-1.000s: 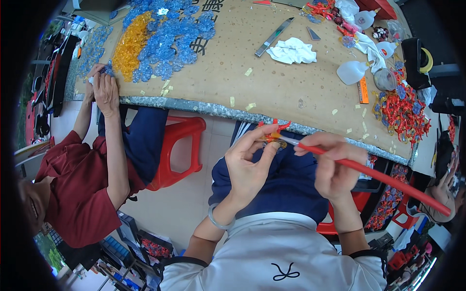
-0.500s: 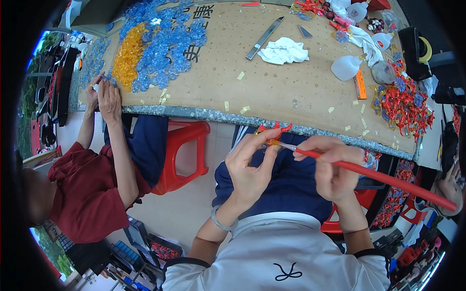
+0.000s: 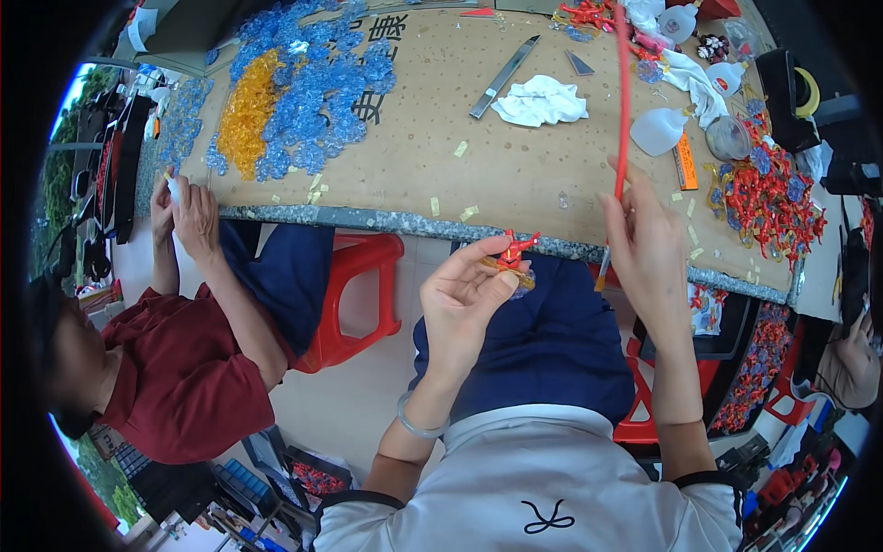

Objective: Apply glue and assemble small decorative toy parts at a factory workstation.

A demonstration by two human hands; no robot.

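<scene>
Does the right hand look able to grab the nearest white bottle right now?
Probably yes: the bottle lies just beyond the right hand, with nothing visibly blocking the way. But that hand is holding a red brush, so it would likely need to free some fingers first.

one head-worn fisheye looked down at close range over lap (image 3: pixel 533 354) and tabletop (image 3: pixel 432 120), perhaps too dark toward the margins

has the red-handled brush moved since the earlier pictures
Yes. Against the table's front edge, the red-handled brush has swung forward: earlier its handle slanted right on the near side; now it points across that edge, out over the tabletop.
</scene>
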